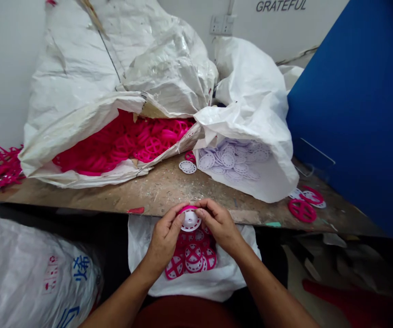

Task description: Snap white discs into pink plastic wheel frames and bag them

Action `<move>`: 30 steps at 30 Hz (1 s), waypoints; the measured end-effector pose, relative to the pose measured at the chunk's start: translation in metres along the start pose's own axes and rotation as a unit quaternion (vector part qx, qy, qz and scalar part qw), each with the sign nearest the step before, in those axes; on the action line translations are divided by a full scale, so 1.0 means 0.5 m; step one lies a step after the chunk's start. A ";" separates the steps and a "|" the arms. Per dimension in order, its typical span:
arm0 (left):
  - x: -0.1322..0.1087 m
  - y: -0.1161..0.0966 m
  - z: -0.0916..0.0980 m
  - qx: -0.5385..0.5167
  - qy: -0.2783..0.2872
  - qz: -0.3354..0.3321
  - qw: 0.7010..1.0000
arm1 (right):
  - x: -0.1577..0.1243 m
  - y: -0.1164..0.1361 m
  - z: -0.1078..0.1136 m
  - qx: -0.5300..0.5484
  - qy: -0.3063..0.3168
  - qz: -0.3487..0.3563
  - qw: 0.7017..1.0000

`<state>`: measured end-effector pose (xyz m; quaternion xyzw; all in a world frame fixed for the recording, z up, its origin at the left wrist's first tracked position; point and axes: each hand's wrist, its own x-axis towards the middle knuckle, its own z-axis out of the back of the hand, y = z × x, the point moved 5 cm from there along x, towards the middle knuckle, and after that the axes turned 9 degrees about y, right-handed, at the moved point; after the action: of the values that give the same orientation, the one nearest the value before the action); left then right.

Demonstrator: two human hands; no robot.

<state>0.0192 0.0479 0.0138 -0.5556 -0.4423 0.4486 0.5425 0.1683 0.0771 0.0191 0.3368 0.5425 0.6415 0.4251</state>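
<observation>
From the hands, rings lay in a sack at eleven o'clock; discs in another sack at one.

- White disc, pink-dashed ring
- White sack
- Hot-pink spoked wheels inside the sack
- Lavender-white discs right of the sack
- Brown, speckled tabletop

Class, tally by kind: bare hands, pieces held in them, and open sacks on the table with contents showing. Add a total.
Hands: 2 (left hand, right hand)
Held pieces: 1 (pink-and-white disc)
Open sacks: 2 (left sack, right sack)
Total: 5
</observation>
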 end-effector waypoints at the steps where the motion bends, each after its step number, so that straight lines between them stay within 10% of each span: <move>1: 0.000 0.003 -0.005 -0.032 0.014 0.012 0.999 | -0.002 -0.003 0.001 0.034 -0.005 -0.007 0.999; 12: -0.017 0.042 -0.007 -0.051 0.018 0.098 0.994 | -0.019 0.015 -0.021 -0.146 0.055 0.040 0.987; 18: -0.007 0.018 0.057 0.085 0.144 0.120 0.979 | 0.112 0.045 0.034 -0.272 0.076 0.029 0.959; 21: 0.052 -0.040 0.140 0.260 0.040 0.028 0.965 | 0.222 0.051 0.070 -0.415 -0.022 -0.014 0.910; 24: 0.146 -0.107 0.212 0.431 -0.098 -0.115 0.890 | 0.306 0.040 0.068 -0.477 -0.035 -0.044 0.877; 26: 0.221 -0.127 0.240 0.533 -0.137 -0.159 0.820 | 0.337 0.030 0.060 -0.493 -0.022 -0.052 0.868; 30: 0.348 -0.111 0.277 0.581 -0.145 -0.148 0.787 | 0.349 0.010 0.056 -0.512 0.001 -0.065 0.856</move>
<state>-0.0807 0.2479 0.0647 0.0082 -0.2486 0.6105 0.7520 0.1208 0.2471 0.0242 0.0351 0.1583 0.7999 0.5778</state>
